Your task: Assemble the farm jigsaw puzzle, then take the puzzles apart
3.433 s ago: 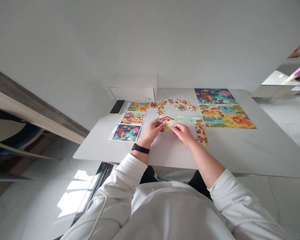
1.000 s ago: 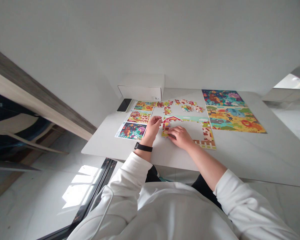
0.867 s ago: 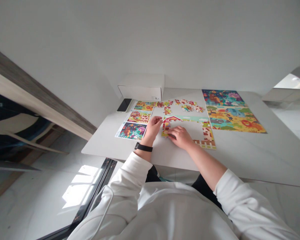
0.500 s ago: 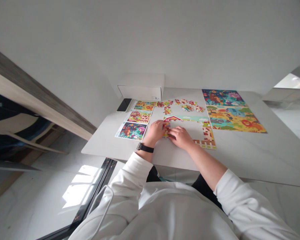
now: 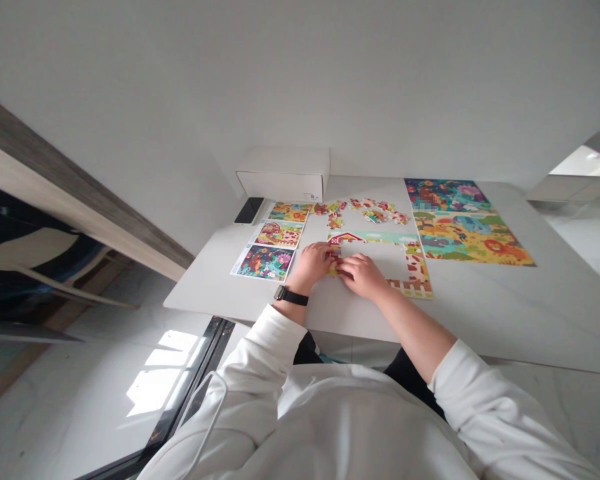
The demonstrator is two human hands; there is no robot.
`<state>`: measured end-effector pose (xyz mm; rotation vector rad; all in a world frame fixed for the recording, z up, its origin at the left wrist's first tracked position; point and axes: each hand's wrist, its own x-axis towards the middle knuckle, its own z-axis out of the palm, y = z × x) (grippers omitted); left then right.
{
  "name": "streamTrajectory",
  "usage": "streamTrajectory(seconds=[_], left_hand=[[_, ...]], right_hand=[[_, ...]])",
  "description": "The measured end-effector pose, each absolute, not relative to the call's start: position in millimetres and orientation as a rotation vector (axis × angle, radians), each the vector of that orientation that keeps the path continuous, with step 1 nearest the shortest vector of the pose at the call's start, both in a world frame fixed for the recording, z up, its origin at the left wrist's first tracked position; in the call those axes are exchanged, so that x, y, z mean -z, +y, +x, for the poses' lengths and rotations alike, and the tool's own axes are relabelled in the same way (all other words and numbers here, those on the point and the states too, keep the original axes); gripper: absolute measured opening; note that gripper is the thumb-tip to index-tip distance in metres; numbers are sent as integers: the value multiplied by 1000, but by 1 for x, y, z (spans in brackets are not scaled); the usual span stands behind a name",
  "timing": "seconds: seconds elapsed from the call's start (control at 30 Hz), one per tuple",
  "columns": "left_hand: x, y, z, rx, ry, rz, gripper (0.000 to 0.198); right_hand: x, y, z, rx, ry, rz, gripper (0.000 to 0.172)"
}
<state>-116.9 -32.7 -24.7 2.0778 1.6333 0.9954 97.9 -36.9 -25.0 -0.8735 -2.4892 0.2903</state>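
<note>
A farm-scene jigsaw puzzle (image 5: 380, 237) lies on the white table as a partly joined border, with a red barn at its top left. At its left side my left hand (image 5: 312, 263) has curled fingers closed on puzzle pieces (image 5: 333, 255). Just to the right, my right hand (image 5: 363, 275) pinches at the lower end of the same pieces, its fingertips nearly meeting the left ones. My fingers hide much of that left edge. Loose puzzle pieces (image 5: 374, 216) lie scattered beyond the border.
Left of the puzzle lies a reference sheet (image 5: 275, 241) with three pictures. A phone (image 5: 249, 210) and a white box (image 5: 283, 180) sit behind it. Two colourful picture panels (image 5: 473, 237) cover part of the table's right side. The table (image 5: 505, 307) ends just before my lap.
Both hands stay at the puzzle's left edge, with only slight finger movement. The loose pieces have not moved.
</note>
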Motion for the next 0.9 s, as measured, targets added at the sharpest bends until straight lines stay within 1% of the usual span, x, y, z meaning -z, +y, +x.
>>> streamTrajectory(seconds=[0.17, 0.33, 0.47, 0.63, 0.9], left_hand=[[26, -32, -117, -1013, 1637, 2090, 26], [25, -31, -117, -986, 1648, 2115, 32], [24, -32, -116, -1009, 1662, 2092, 25], [23, -32, -116, -1013, 1671, 2088, 24], [21, -35, -116, -836, 1770, 2160, 26]], right_hand=[[23, -33, 108, -322, -2373, -884, 23], [22, -34, 110, -356, -2355, -836, 21], [24, -36, 106, -375, -2412, -778, 20], [28, -36, 106, -391, -2441, -795, 19], [23, -35, 106, -431, -2411, -756, 16]])
